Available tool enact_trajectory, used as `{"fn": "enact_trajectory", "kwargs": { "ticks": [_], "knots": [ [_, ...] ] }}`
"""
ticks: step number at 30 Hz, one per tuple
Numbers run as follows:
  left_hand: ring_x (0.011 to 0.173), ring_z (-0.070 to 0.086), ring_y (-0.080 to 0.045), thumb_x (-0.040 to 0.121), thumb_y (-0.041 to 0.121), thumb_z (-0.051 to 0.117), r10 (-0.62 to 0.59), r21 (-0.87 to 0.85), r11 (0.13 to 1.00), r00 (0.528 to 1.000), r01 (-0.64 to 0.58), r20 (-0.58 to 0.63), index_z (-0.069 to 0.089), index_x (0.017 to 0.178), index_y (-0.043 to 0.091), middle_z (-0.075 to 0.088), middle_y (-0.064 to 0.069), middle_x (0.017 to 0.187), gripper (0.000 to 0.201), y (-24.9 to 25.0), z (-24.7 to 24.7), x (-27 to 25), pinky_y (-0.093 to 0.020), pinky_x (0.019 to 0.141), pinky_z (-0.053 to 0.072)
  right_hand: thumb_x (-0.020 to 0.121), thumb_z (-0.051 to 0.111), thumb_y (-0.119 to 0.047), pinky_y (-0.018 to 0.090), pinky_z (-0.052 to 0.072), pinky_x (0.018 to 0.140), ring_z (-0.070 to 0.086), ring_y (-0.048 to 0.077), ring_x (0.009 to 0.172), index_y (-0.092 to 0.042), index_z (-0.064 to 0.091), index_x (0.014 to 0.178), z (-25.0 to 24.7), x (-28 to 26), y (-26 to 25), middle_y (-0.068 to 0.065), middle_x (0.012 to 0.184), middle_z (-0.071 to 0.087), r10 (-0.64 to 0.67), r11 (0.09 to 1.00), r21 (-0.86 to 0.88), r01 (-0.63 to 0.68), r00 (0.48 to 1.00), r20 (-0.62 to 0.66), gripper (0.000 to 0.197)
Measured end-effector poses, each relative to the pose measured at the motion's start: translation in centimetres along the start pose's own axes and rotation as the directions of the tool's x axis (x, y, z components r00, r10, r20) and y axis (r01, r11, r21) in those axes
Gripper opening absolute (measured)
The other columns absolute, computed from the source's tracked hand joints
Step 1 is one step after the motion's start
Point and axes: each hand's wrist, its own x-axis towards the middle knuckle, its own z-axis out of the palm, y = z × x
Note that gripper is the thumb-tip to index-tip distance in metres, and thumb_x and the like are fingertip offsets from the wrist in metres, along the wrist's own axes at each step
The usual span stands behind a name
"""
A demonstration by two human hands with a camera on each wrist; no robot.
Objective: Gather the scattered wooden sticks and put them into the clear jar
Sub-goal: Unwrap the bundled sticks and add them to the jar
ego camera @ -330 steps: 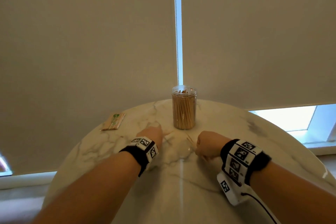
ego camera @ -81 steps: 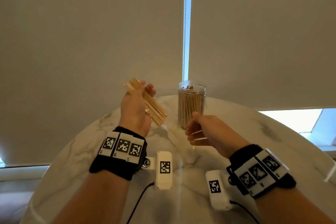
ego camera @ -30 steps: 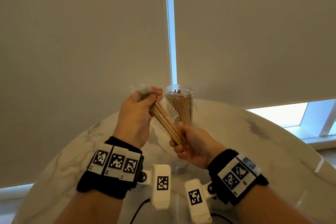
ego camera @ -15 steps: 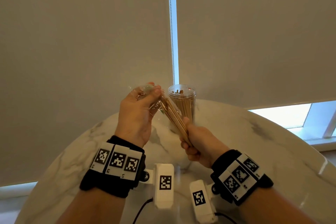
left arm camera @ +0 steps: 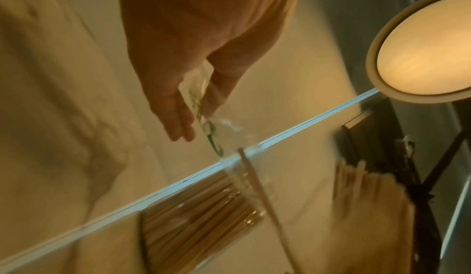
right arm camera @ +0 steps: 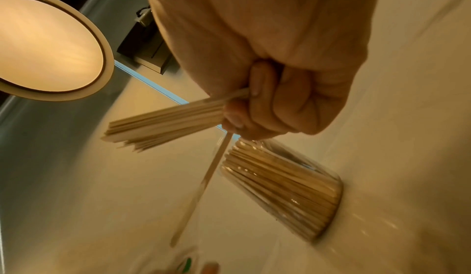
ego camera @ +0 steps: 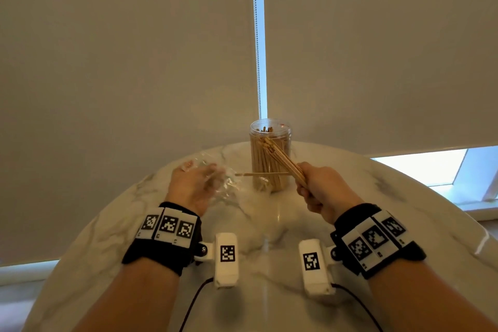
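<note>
A clear jar [ego camera: 270, 153] packed with wooden sticks stands at the far middle of the marble table [ego camera: 404, 210]. My right hand [ego camera: 318, 188] grips a bundle of wooden sticks [ego camera: 280, 158] in its fist, slanting up in front of the jar. One stick [ego camera: 262, 174] juts sideways to the left from that bundle. In the right wrist view the bundle [right arm camera: 165, 121] fans out from my fist, above the jar [right arm camera: 280, 189]. My left hand [ego camera: 195, 183] pinches an empty clear plastic wrapper [ego camera: 226, 183] left of the jar; the wrapper [left arm camera: 201, 105] hangs between thumb and fingers.
The round table's far edge runs just behind the jar, against beige roller blinds [ego camera: 134, 62]. A bright window strip [ego camera: 431, 167] shows at the right. Wrist camera units with cables [ego camera: 226, 259] hang over the table's near part.
My hands have drawn apart: the stick bundle has come out of the wrapper into my right hand, and my left hand has dropped lower and leftward with the empty wrapper.
</note>
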Motion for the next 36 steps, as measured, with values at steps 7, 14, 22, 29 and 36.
{"fn": "enact_trajectory", "kwargs": {
  "ticks": [7, 14, 22, 29, 36],
  "knots": [
    [0.095, 0.054, -0.017, 0.094, -0.011, 0.051, 0.010, 0.141, 0.990, 0.986, 0.014, -0.166, 0.008, 0.158, 0.020, 0.045, -0.015, 0.138, 0.082, -1.4, -0.2, 0.6, -0.021, 0.060, 0.046, 0.096, 0.047, -0.032, 0.025, 0.031, 0.042, 0.035, 0.013, 0.040, -0.010, 0.064, 0.070, -0.6, 0.7, 0.4, 0.002, 0.054, 0.049, -0.062, 0.991, -0.125, 0.054, 0.996, -0.060, 0.039],
    [0.142, 0.031, -0.036, 0.088, 0.007, 0.067, 0.072, 0.419, 0.905, 0.945, 0.072, -0.320, 0.007, 0.158, 0.027, 0.025, -0.016, 0.158, 0.094, -0.3, -1.8, 1.4, -0.044, 0.109, 0.033, 0.095, 0.048, -0.033, 0.026, 0.032, 0.042, 0.037, 0.013, 0.042, -0.008, 0.067, 0.075, -2.6, 1.1, -0.5, 0.004, 0.057, 0.050, -0.090, 0.996, -0.041, 0.084, 0.976, -0.197, 0.037],
    [0.121, 0.055, -0.021, 0.092, 0.070, 0.038, 0.133, 0.195, 0.964, 0.966, -0.178, 0.224, 0.052, 0.137, 0.023, 0.066, -0.004, 0.123, 0.067, 1.0, 4.4, -4.3, -0.044, 0.106, 0.040, 0.094, 0.048, -0.035, 0.026, 0.033, 0.045, 0.038, 0.014, 0.041, -0.012, 0.062, 0.066, 0.6, 0.5, 0.0, 0.004, 0.055, 0.051, -0.130, 0.991, -0.053, 0.127, 0.989, -0.069, 0.039],
    [0.094, 0.067, -0.014, 0.092, 0.037, 0.066, 0.227, 0.255, 0.923, 0.943, -0.287, 0.242, 0.056, 0.124, 0.017, 0.067, -0.004, 0.102, 0.039, -1.0, 5.8, -5.5, -0.033, 0.082, 0.056, 0.096, 0.048, -0.033, 0.032, 0.040, 0.053, 0.046, 0.015, 0.046, -0.010, 0.063, 0.058, 1.3, 0.3, 0.6, 0.000, 0.049, 0.056, -0.279, 0.940, -0.237, 0.246, 0.953, -0.116, 0.047],
    [0.085, 0.075, -0.022, 0.098, 0.025, 0.059, 0.131, 0.451, 0.847, 0.933, -0.281, 0.335, 0.065, 0.108, 0.006, 0.076, -0.010, 0.094, 0.022, -1.8, 5.7, -5.6, -0.032, 0.067, 0.061, 0.095, 0.046, -0.028, 0.032, 0.038, 0.052, 0.043, 0.018, 0.047, -0.007, 0.063, 0.060, 1.4, 0.8, 1.2, 0.004, 0.052, 0.052, -0.278, 0.933, -0.273, 0.235, 0.952, -0.131, 0.044]
  ]
}}
